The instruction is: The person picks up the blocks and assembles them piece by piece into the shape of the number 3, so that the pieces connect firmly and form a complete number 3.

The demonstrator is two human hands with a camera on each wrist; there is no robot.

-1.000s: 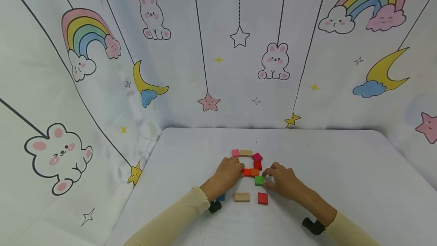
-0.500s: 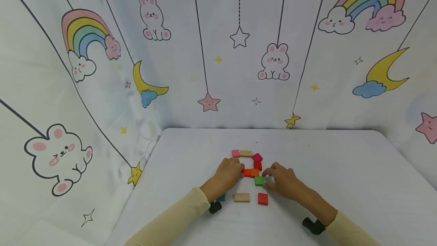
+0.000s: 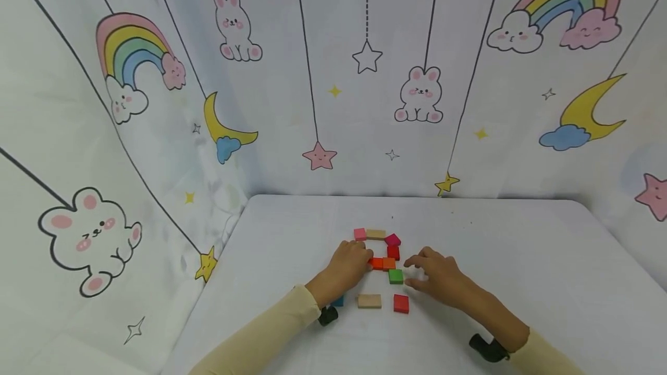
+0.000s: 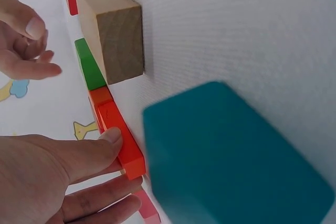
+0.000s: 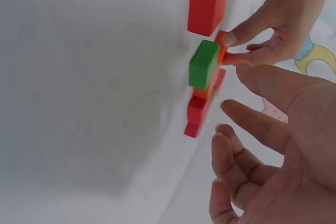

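Observation:
My left hand [image 3: 350, 262] pinches an orange-red block [image 4: 126, 150] between thumb and fingers, at the left end of a short row. An orange block [image 3: 388, 263] adjoins it on the right. Below that lies a green block [image 3: 396, 276]. My right hand [image 3: 440, 276] hovers just right of the green block, fingers apart and holding nothing. In the right wrist view, a gap shows between its fingertips and the green block [image 5: 204, 65]. A red block [image 3: 393, 253], a dark pink block [image 3: 392, 239], a plain wooden block [image 3: 375, 235] and a pink block [image 3: 360, 234] curve away above the row.
Nearer to me on the white table [image 3: 292, 340] lie another plain wooden block [image 3: 369, 301] and a red block [image 3: 401, 304]. A teal block [image 4: 226, 156] sits partly behind my left wrist in the head view. A printed white curtain [image 3: 281, 74] hangs behind the table.
My right hand has drawn back slightly to the right, away from the green block, its fingers now apart from it. The left hand and the blocks stay where they were.

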